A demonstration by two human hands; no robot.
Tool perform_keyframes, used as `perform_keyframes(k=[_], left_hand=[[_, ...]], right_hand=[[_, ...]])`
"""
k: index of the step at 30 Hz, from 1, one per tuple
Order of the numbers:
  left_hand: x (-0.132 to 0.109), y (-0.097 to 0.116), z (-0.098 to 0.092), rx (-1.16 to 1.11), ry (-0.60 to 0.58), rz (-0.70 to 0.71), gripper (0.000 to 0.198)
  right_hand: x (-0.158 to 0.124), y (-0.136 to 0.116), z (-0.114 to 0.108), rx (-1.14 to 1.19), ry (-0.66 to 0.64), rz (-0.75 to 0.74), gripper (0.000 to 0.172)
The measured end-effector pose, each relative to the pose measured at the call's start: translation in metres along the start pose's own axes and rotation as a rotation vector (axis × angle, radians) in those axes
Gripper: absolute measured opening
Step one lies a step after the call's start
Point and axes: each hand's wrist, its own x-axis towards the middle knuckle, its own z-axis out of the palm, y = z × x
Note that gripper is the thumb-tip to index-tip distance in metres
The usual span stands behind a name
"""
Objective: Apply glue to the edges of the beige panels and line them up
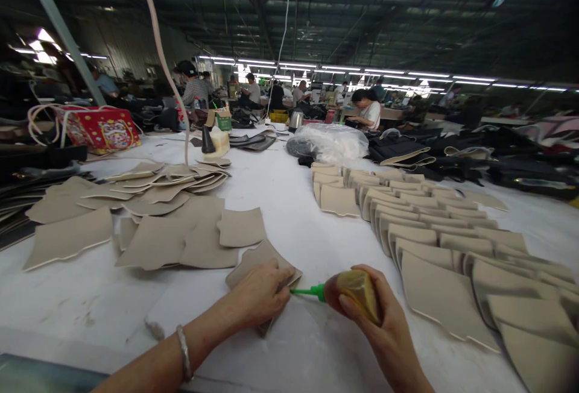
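My right hand (382, 314) is wrapped round a squeeze bottle (353, 293) of amber liquid, probably glue, tipped on its side. Its green nozzle (312, 290) points left, the tip at the edge of a beige leather-like piece (257, 260). My left hand (260, 290), with a silver bangle on the wrist, has its fingers closed on that piece and presses it near the nozzle tip. Part of the piece is hidden under the hand. Just beyond lie more flat beige pieces (158, 239), loosely overlapping.
Rows of overlapping beige pieces (447, 284) cover the white table (289, 200) on the right. Farther back are a plastic bag (335, 143), a red gift bag (99, 128) and dark bags (402, 152). A cord (163, 55) hangs at left. Several people sit in the background.
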Motion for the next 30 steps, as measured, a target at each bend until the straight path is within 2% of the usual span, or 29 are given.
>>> perform_keyframes(k=[4, 8, 13, 18, 22, 27, 30], left_hand=[[0.0, -0.001, -0.001, -0.003, -0.021, 0.012, 0.036], [0.001, -0.003, 0.0, -0.011, -0.007, 0.019, 0.04], [0.001, -0.004, 0.002, -0.023, -0.012, 0.033, 0.042], [0.0, -0.004, 0.001, -0.013, -0.015, 0.019, 0.043], [0.001, -0.002, 0.001, 0.004, -0.024, 0.018, 0.043], [0.0, -0.002, 0.004, 0.026, -0.018, 0.007, 0.043], [0.0, -0.003, 0.005, 0.016, -0.011, 0.016, 0.042]], right_hand=[[-0.009, -0.003, 0.006, 0.112, -0.086, 0.056, 0.044], [-0.013, -0.005, 0.008, 0.087, 0.0, 0.071, 0.043], [-0.019, -0.001, 0.009, 0.151, -0.137, 0.101, 0.048], [-0.023, 0.0, 0.008, 0.107, -0.037, 0.114, 0.048], [-0.024, -0.001, 0.008, 0.204, -0.136, 0.113, 0.048], [-0.022, 0.004, 0.005, 0.084, -0.056, 0.06, 0.046], [-0.024, 0.006, 0.005, 0.138, -0.138, 0.082, 0.049]])
